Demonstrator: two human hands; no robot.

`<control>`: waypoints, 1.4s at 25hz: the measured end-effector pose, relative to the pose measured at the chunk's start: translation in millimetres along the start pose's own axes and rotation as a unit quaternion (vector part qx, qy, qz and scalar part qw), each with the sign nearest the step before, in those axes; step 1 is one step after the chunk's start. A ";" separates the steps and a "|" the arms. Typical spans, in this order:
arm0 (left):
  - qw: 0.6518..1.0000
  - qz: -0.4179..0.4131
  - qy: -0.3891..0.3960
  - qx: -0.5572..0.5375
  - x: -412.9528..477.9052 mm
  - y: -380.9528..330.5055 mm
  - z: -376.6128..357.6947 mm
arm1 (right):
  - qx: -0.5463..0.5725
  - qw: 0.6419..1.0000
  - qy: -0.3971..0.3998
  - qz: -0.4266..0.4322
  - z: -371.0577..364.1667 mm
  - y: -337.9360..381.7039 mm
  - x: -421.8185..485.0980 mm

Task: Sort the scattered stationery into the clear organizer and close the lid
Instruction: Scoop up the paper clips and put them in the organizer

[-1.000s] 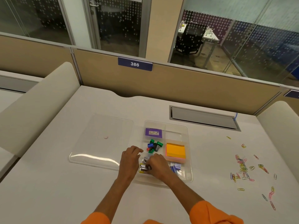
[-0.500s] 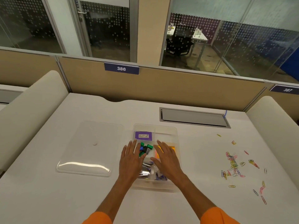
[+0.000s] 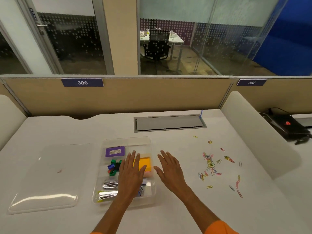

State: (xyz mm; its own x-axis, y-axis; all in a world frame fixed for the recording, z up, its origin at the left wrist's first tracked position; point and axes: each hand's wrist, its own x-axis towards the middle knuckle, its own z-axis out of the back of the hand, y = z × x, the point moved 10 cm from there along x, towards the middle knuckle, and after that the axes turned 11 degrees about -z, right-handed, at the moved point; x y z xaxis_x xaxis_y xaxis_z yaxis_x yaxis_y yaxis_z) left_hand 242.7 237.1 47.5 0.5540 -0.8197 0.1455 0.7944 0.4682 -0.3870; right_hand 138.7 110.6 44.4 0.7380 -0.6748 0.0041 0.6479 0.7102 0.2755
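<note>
The clear organizer (image 3: 127, 141) lies open on the white desk. It holds a purple box (image 3: 115, 151), coloured binder clips (image 3: 113, 167), orange sticky notes (image 3: 145, 163) and silver staple strips (image 3: 108, 190). My left hand (image 3: 130, 173) hovers flat over the organizer's middle, fingers apart, holding nothing. My right hand (image 3: 168, 169) is spread over the bare desk just right of the organizer, also empty. Several coloured paper clips (image 3: 211, 164) lie scattered on the desk to the right. The clear lid (image 3: 49, 179) rests flat to the left of the organizer.
A grey cable hatch (image 3: 169, 123) is set into the desk behind the organizer. Padded side dividers (image 3: 256, 132) flank the desk, and a tan partition labelled 386 (image 3: 82, 82) closes the back. A black device (image 3: 287, 125) sits on the neighbouring desk.
Both hands left the staple compartment and opened flat. They drifted right: the left now sits over the organizer's middle, the right has cleared its edge toward the paper clips.
</note>
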 end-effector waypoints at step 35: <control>0.945 -0.166 0.271 -0.082 125.3 -255.0 -211.1 | 0.198 0.926 0.051 -0.319 32.1 -410.7 -30.5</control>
State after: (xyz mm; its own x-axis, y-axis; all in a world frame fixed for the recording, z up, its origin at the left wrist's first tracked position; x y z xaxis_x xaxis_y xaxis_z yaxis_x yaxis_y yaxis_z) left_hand 56.9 -54.6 -27.8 0.0367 -0.9815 -0.1877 0.8281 0.1350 -0.5442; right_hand -156.0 -167.0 -38.0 0.2569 -0.8948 -0.3652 0.8527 0.0320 0.5214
